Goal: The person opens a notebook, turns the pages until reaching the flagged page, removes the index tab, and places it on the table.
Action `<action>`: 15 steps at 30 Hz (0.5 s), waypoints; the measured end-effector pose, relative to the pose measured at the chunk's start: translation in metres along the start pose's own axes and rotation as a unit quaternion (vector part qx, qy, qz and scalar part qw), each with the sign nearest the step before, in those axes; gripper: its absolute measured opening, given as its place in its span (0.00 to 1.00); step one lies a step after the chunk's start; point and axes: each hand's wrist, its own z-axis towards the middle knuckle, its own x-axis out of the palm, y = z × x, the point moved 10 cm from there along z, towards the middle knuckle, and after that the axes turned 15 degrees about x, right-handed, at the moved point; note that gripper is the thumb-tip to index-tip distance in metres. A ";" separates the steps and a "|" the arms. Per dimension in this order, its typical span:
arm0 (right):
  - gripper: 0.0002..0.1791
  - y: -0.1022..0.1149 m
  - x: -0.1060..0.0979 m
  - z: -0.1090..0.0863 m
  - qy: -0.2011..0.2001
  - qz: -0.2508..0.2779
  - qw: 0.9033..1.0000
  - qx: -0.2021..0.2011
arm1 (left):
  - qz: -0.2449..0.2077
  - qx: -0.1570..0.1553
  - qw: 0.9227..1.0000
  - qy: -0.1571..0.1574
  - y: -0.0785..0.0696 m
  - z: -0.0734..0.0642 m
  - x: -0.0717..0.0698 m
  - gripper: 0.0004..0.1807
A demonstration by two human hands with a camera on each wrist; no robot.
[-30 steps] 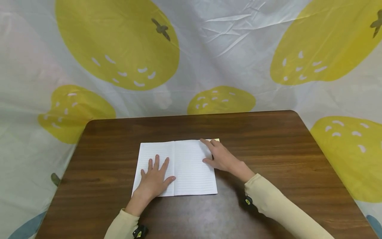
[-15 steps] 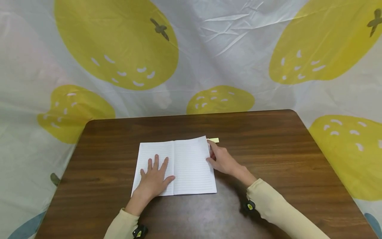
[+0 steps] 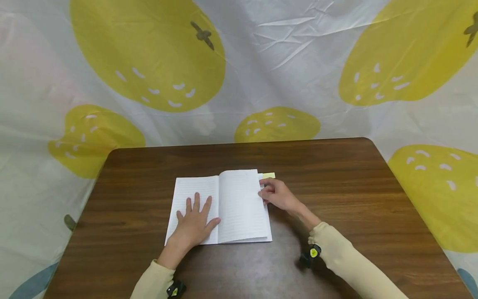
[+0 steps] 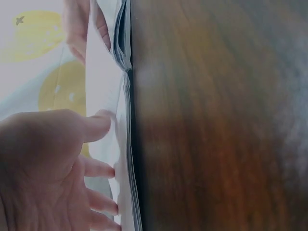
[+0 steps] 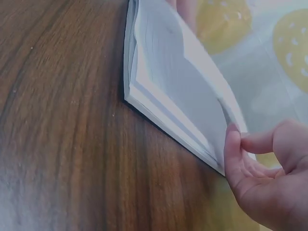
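An open notebook [image 3: 239,211] with white lined pages lies on the table. My left hand [image 3: 193,226] rests on its left page, fingers spread; in the left wrist view the thumb and fingers [image 4: 100,201] reach the paper. At the right side, my right hand [image 3: 281,195] pinches the outer edge of a right-hand page [image 3: 242,199], which bows up from the stack. The right wrist view shows that page [image 5: 211,72] held between thumb and index finger, with more pages [image 5: 166,113] lying beneath. A pale yellow tab [image 3: 269,175] sticks out at the notebook's upper right corner.
The dark wood-grain table [image 3: 336,178] surrounds the notebook on every side. Behind it hangs a white cloth [image 3: 284,62] printed with yellow fruit. A small dark device is strapped at each wrist, beside the cream sleeves [image 3: 351,253].
My right hand has gone from lying over the page's upper right corner to pinching its edge. The page has lifted and bowed, baring pages below and more of the tab. My left hand stays put.
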 end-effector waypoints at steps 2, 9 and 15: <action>0.24 -0.002 0.002 0.002 0.010 0.021 1.000 0.006 | -0.003 -0.001 1.000 -0.002 -0.001 0.001 0.001 0.41; 0.22 0.004 0.009 0.001 -0.009 0.005 1.000 -0.018 | -0.045 0.000 0.999 -0.023 -0.005 0.005 0.000 0.46; 0.18 0.016 0.020 0.000 -0.033 -0.033 0.998 -0.040 | -0.083 0.012 0.996 -0.037 -0.017 0.011 -0.007 0.53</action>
